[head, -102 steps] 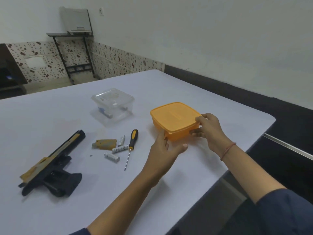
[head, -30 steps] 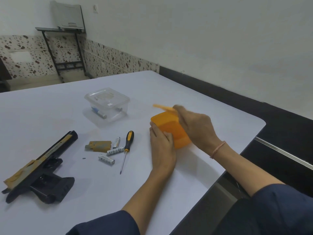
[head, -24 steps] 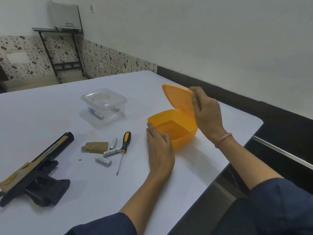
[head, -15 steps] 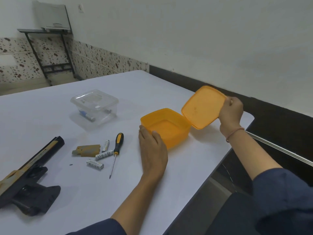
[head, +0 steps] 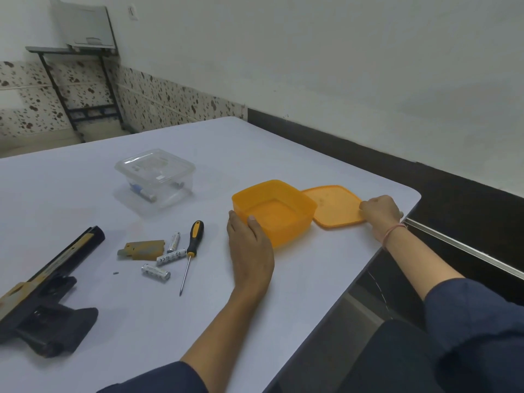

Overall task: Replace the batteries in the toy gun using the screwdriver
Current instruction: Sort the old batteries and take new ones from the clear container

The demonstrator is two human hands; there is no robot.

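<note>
The orange box [head: 273, 214] stands open. The right hand [head: 380, 211] pinches its lid [head: 336, 205] flat on the tabletop [head: 297, 293] just right of it. The left hand [head: 249, 245] steadies its near wall, fingers [head: 235, 225] straight. Batteries [head: 170, 257], screwdriver [head: 193, 245] and toy gun [head: 42, 296] lie to its left. Likely next: drop the loose batteries in.

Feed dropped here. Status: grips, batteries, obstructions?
Left grip steadies open orange box, empty. Right grip pinches lid, flat on table. Three batteries loose by screwdriver; toy gun untouched. Nothing in the way.
</note>
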